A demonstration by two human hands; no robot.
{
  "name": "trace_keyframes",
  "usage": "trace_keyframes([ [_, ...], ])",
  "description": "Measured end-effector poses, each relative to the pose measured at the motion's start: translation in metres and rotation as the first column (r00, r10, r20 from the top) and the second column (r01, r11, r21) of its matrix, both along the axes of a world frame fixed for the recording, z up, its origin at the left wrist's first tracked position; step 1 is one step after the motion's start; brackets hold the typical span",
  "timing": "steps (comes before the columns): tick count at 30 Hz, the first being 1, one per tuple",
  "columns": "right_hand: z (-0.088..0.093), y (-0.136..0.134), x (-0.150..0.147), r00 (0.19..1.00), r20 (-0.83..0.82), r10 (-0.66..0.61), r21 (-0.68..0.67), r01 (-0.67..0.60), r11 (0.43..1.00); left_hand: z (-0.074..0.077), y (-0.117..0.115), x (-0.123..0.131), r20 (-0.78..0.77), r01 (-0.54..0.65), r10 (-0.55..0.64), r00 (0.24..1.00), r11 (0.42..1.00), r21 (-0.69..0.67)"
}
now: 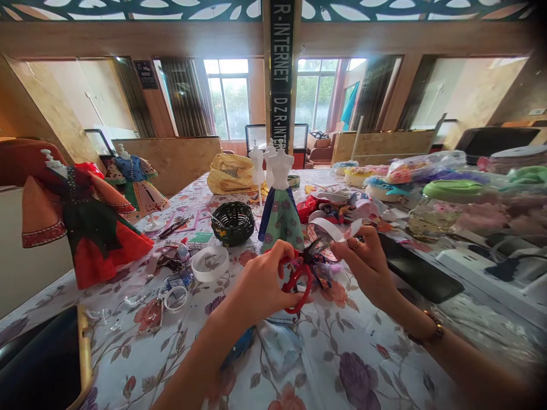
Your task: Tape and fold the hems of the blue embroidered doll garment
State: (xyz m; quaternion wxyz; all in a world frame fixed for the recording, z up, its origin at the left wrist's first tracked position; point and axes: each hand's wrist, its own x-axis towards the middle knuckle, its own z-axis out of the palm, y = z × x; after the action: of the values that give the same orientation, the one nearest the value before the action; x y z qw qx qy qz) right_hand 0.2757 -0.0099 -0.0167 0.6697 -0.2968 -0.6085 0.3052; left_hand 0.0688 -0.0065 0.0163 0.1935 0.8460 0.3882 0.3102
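My left hand (267, 282) is closed around the red handles of a pair of scissors (301, 279), whose dark blades point up and to the right. In my right hand (363, 259) a looped white ribbon (327, 228) is pinched between thumb and fingers. The blades are close to the ribbon; whether they touch it I cannot tell. Just behind the scissors stands a small white doll mannequin (281, 168) dressed in a green floral skirt (280, 219) with blue sides. Pale blue sheer fabric (280, 347) lies below my left hand.
A black woven basket (233, 223) and white ribbon roll (210, 263) are left of the skirt. Dressed mannequins, one in a red and green dress (94, 228), stand far left. Right are a dark phone (416, 267), a power strip (491, 279) and a green-lidded jar (448, 210).
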Motion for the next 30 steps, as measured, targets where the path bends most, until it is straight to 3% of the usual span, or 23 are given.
trace_keyframes([
  [11,-0.001,-0.001,0.0,0.998,0.031,-0.049,0.015,0.049,0.999,0.004,-0.011,-0.001,-0.068,0.047,-0.04,0.997,0.993,0.106],
  [17,-0.003,-0.001,-0.002,0.996,0.058,-0.063,0.028,0.061,0.998,0.002,-0.011,0.004,-0.044,0.0,0.009,0.999,0.977,0.215],
  [30,-0.006,-0.003,-0.002,0.995,0.081,-0.054,0.018,0.053,0.998,0.001,-0.01,0.005,-0.042,-0.072,0.082,0.996,0.979,0.193],
])
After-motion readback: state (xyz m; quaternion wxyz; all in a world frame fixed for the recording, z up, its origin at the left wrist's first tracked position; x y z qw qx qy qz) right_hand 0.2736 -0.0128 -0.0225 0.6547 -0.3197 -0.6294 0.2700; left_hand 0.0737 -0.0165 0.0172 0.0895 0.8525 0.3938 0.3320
